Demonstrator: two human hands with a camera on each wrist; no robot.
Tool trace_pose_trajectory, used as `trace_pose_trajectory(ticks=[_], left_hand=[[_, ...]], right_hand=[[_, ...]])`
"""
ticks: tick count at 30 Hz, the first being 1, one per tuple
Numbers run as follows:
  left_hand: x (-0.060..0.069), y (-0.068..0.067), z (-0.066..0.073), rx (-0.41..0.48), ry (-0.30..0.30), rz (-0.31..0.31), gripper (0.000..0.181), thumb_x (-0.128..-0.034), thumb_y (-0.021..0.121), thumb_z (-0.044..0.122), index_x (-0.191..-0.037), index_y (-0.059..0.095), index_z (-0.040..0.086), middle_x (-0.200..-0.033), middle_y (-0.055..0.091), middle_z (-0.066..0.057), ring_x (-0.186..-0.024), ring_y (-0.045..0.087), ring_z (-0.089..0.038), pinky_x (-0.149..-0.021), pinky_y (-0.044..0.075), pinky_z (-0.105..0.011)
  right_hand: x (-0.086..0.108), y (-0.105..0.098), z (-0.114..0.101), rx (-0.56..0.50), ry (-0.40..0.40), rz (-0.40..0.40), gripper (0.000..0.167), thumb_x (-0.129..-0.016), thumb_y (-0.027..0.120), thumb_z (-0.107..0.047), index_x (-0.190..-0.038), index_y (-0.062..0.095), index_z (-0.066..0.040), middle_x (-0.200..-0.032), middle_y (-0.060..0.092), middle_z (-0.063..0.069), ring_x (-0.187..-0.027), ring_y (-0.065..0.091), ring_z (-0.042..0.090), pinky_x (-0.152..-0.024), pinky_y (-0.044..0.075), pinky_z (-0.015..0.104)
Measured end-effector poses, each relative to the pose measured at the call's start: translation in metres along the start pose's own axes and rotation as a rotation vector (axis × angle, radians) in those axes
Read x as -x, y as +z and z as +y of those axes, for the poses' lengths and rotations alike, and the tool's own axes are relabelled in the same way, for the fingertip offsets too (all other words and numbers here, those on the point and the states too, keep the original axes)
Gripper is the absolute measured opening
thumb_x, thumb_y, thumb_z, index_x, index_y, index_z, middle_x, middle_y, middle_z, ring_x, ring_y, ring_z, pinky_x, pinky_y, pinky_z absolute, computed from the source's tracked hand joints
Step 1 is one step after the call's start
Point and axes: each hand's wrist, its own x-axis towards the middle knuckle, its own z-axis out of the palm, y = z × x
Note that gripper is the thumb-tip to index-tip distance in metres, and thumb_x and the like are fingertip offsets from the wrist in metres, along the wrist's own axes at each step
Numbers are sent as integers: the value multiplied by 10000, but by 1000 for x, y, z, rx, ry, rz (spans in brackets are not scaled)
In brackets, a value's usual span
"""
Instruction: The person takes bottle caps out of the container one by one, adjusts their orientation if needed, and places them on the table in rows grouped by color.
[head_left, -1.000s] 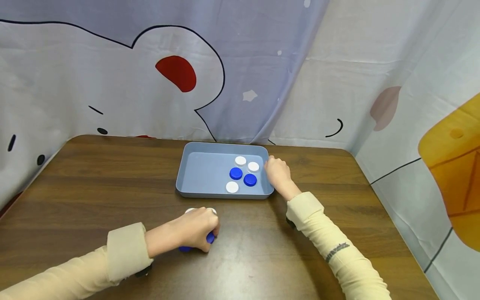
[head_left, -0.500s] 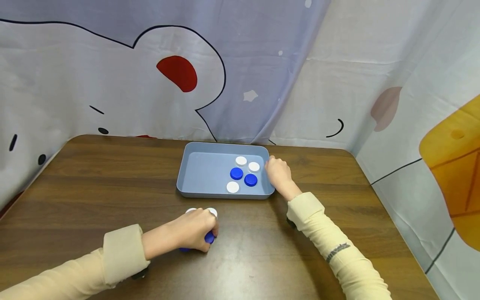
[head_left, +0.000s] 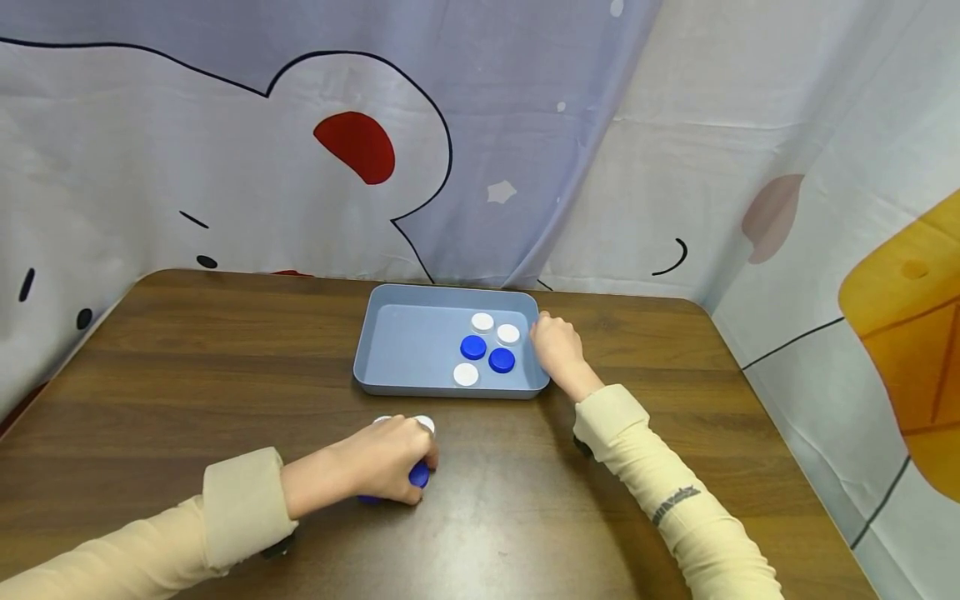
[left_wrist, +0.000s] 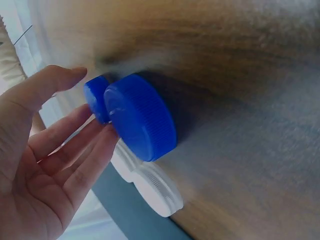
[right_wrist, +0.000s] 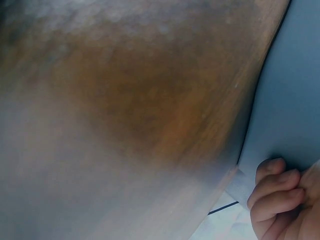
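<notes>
My left hand (head_left: 390,458) reaches over a small cluster of caps on the table. In the left wrist view its fingers touch the farther blue bottle cap (left_wrist: 96,99), while the thumb stands slightly apart above it. A nearer blue cap (left_wrist: 142,117) and two white caps (left_wrist: 159,190) sit beside the fingers, partly hidden by the hand in the head view. My right hand (head_left: 557,343), fingers curled, holds the right rim of a blue-grey tray (head_left: 408,342); its thumb is hard to make out. Inside the tray lie white caps (head_left: 466,374) and blue caps (head_left: 473,347).
The tray stands near the back of a brown wooden table (head_left: 247,367), its caps gathered on the right side. A patterned curtain (head_left: 510,150) rises behind the table and along its right side.
The left hand and sleeve have shifted very slightly left, and the fingers remain around the blue cap. My right hand, the tray and its caps stay in place.
</notes>
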Motion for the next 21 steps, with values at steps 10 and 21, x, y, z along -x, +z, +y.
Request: trace_pose_trajectory(ticks=[10, 21], left_hand=[[-6, -14, 1, 4, 29, 11, 244, -648, 814, 265, -838, 747, 127, -768, 694, 45, -687, 617, -58, -612, 521, -232], [-13, -27, 0, -8, 17, 40, 230, -655, 809, 255, -826, 734, 122, -729, 673, 43, -650, 573, -54, -603, 489, -227]], right_hand=[[0, -2, -1, -5, -3, 7, 263, -970, 487, -190, -997, 591, 50, -978, 679, 295, -896, 663, 459, -723, 539, 535], [0, 0, 0, 4, -12, 5, 264, -970, 482, -192, -996, 589, 48, -983, 679, 295, -902, 661, 462, -730, 538, 534]])
